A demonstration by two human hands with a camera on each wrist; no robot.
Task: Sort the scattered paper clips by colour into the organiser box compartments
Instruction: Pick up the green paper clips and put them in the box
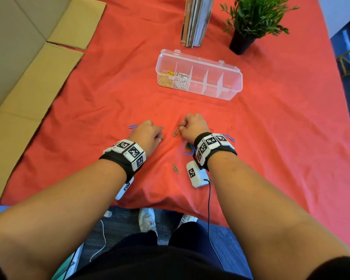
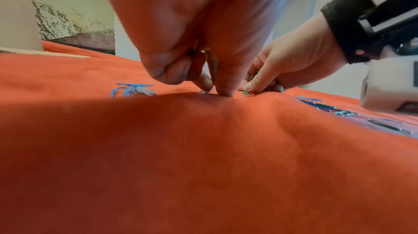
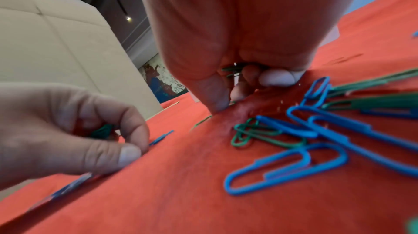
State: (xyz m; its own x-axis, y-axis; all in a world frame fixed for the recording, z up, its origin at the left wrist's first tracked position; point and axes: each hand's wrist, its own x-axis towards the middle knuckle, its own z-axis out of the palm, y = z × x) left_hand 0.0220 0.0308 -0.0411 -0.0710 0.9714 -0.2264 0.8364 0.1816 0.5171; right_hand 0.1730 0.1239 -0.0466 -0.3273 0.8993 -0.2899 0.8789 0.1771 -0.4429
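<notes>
We see an orange-red cloth (image 1: 281, 118) spread over the table. At its far edge a small green plant in a black pot (image 1: 249, 23) stands just right of an upright row of books (image 1: 196, 21). Flattened cardboard (image 1: 28, 81) lies along the left side. Below the table edge, white shoes (image 1: 148, 221) rest on a dark floor.

We see the organiser box (image 1: 198, 74) beyond both hands on the bench (image 1: 271, 118), books (image 1: 196, 21) and plant (image 1: 255, 19) behind it, cardboard (image 1: 28, 67) left.
</notes>
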